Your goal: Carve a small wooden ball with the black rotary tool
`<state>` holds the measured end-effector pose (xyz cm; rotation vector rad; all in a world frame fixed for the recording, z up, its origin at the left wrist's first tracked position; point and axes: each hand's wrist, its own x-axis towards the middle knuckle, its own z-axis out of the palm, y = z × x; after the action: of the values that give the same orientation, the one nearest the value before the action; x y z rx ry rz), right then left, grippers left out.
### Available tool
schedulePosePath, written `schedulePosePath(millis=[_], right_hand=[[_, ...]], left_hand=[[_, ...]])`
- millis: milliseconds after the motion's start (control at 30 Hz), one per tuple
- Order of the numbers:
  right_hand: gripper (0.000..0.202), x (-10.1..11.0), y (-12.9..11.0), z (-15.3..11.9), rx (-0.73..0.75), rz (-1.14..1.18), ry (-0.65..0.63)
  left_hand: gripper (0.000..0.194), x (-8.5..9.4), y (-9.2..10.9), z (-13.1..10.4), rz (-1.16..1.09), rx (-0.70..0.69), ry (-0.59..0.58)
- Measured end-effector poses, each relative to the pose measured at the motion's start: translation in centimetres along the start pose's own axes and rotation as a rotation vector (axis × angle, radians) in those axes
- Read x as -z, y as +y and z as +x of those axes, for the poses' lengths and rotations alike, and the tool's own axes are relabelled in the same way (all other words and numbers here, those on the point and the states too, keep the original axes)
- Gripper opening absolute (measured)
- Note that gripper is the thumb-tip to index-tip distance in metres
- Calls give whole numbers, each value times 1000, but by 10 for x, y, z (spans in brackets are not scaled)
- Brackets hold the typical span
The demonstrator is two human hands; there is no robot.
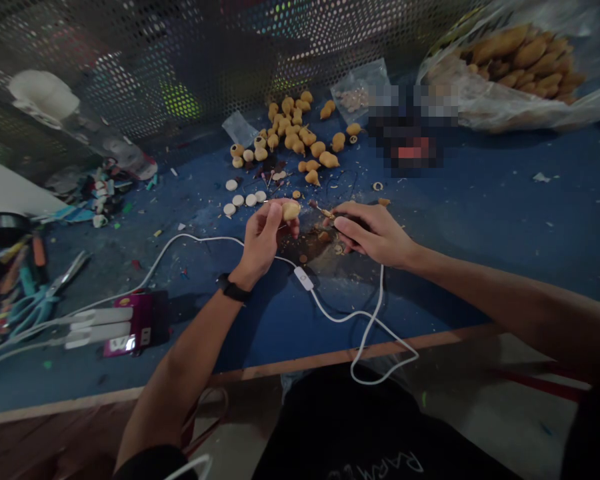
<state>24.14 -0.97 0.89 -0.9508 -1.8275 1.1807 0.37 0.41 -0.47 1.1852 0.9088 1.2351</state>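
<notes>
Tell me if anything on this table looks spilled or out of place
Two things. A loop of the white cord hangs past the front edge of the table, so it might snag. Brown debris also lies scattered between the left hand and right hand, looking spilled against the blue surface.

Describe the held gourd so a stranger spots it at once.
Over the blue table, find the person's left hand, the one with a black band at its wrist. That hand holds a small, pale tan gourd. It is gripped and looks paler, while the heaped gourds behind it lie on the table.
</notes>
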Motion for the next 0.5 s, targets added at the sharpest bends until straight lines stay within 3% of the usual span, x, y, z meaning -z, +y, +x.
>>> schedulePosePath(millis=[300,500], right_hand=[[36,-1,-4,1,6,17,1],[37,0,-2,1,-15,38,12]], left_hand=[[42,3,2,1,-42,-5,-52],[42,6,-5,0,0,-67,-2]])
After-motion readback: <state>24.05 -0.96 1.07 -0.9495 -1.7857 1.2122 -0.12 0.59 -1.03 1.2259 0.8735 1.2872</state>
